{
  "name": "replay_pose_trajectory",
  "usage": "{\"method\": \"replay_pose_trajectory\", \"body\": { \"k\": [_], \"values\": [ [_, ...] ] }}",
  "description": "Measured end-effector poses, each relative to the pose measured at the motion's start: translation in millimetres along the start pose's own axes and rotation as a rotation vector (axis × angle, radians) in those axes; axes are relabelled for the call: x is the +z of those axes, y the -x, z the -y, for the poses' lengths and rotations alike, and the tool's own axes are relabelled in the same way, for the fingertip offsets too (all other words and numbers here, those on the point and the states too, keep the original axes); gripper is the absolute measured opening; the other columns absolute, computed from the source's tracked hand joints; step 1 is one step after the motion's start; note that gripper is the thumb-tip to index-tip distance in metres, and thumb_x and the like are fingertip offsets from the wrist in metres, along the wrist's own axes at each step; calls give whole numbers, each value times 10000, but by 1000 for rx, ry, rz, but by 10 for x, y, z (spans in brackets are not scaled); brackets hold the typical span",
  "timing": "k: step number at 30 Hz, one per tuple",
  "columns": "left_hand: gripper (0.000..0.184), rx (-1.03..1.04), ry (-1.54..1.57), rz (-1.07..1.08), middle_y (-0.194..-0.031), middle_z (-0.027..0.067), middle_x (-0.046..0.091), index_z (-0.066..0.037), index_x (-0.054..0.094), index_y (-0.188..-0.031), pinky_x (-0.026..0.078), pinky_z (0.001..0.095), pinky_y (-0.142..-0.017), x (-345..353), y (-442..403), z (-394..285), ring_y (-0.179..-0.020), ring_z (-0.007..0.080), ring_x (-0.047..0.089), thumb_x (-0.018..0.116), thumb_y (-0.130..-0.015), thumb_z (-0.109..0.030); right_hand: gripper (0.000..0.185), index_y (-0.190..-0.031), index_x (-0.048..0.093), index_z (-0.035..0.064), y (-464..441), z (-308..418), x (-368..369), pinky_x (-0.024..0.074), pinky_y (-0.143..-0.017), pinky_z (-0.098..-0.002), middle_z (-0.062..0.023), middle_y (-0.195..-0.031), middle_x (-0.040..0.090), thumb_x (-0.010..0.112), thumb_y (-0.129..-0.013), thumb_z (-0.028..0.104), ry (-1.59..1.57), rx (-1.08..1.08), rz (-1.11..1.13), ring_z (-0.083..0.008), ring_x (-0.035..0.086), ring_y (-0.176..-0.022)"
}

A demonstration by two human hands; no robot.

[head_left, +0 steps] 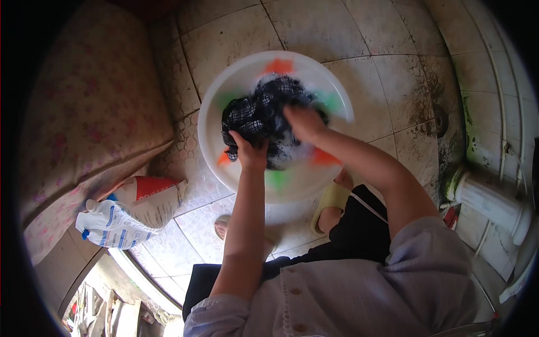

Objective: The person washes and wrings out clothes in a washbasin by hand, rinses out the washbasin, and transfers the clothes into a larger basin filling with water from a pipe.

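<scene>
A wet black-and-white plaid garment point(247, 115) lies bunched in a large white plastic basin point(209, 143) with orange and green star shapes on it. White suds show around the cloth. At the garment's near left edge, my left hand point(249, 153) is closed on a fold, its thumb on top. My right hand point(304, 123) is blurred by motion over the right part of the garment, its fingers curled into the dark fabric. The exact kind of garment cannot be made out.
The basin stands on a stained tile floor point(230, 42) between my slippered feet. To the left are a flower-patterned cover point(101, 112) and a white-and-blue plastic bag point(120, 224). A white pipe point(494, 202) runs by the right wall.
</scene>
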State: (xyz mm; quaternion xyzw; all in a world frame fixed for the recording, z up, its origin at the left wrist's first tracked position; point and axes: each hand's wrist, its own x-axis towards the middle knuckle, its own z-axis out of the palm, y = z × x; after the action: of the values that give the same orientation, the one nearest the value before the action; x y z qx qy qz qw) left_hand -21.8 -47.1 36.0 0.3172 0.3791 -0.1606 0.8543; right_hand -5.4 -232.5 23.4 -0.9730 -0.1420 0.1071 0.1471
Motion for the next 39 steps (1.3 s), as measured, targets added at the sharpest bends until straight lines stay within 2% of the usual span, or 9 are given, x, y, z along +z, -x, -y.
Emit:
{"method": "replay_pose_trajectory", "body": {
  "k": [8, 10, 15, 19, 23, 27, 30, 32, 39],
  "values": [
    [648, -195, -25, -221, -1287, 65, 437, -175, 401, -1283, 224, 496, -1032, 375, 324, 246, -1207, 242, 382, 457, -810, -615, 451, -1095, 456, 84, -217, -87, 25, 441, -822, -419, -185, -982, 587, 597, -668, 111, -740, 514, -163, -380, 561, -939],
    [594, -665, 215, 88, -1242, 71, 480, -168, 444, -1241, 276, 477, -1012, 615, 437, 179, -1165, 242, 427, 485, -815, -579, 482, -1125, 451, 63, -72, 267, -455, 417, -879, -383, -194, -1072, 555, 582, -663, 98, -797, 235, -3, -344, 542, -1013],
    [340, -381, 700, 573, -1047, 102, 602, -73, 550, -1064, 458, 412, -874, 341, 71, 387, -979, 261, 571, 389, -899, -325, 540, -1143, 445, 7, 227, 906, -1174, 403, -887, -360, -222, -1098, 526, 692, -721, 236, -639, -77, -96, -335, 529, -1052],
    [280, -269, 227, -72, -980, 80, 593, -99, 533, -1077, 466, 381, -816, 1091, 448, 333, -909, 214, 567, 366, -913, -254, 186, -805, 555, 0, -423, 570, -1044, 453, -664, -336, -141, -773, 605, 596, -796, 181, -554, 462, -402, -279, 584, -718],
    [258, -151, 748, 846, -980, 95, 582, -118, 536, -1060, 457, 345, -731, 506, 51, 466, -839, 189, 552, 376, -913, -257, 197, -727, 504, 30, -21, 1097, -1077, 433, -574, -316, -149, -635, 518, 634, -761, 173, -518, 89, -325, -221, 505, -555],
    [235, -306, 409, -25, -896, 84, 598, -92, 555, -998, 488, 325, -744, 1001, 294, 421, -797, 176, 591, 408, -900, -247, 129, -709, 515, 42, -502, 474, -824, 441, -546, -377, -133, -645, 572, 544, -801, 127, -446, 470, -377, -293, 554, -567],
    [270, -73, 970, 1191, -887, 87, 590, -83, 558, -972, 484, 316, -746, 576, 77, 354, -778, 174, 588, 387, -900, -279, 193, -652, 485, 42, -146, 1058, -988, 417, -520, -331, -97, -570, 520, 590, -787, 130, -420, 242, -318, -205, 505, -522],
    [290, -248, 455, 93, -921, 62, 578, -51, 549, -1034, 482, 308, -734, 738, 234, 519, -793, 158, 588, 461, -880, -280, 240, -638, 475, 39, -221, 856, -932, 410, -513, -292, -49, -534, 484, 625, -793, 145, -540, 310, -292, -137, 428, -487],
    [313, -287, 628, 282, -919, 62, 561, -92, 528, -953, 436, 330, -822, 706, 505, 11, -925, 198, 545, 386, -893, -364, 130, -818, 594, 25, -116, 880, -1062, 432, -772, -302, -130, -888, 589, 591, -832, 154, -527, 60, -416, -198, 569, -847]
  ]
}}
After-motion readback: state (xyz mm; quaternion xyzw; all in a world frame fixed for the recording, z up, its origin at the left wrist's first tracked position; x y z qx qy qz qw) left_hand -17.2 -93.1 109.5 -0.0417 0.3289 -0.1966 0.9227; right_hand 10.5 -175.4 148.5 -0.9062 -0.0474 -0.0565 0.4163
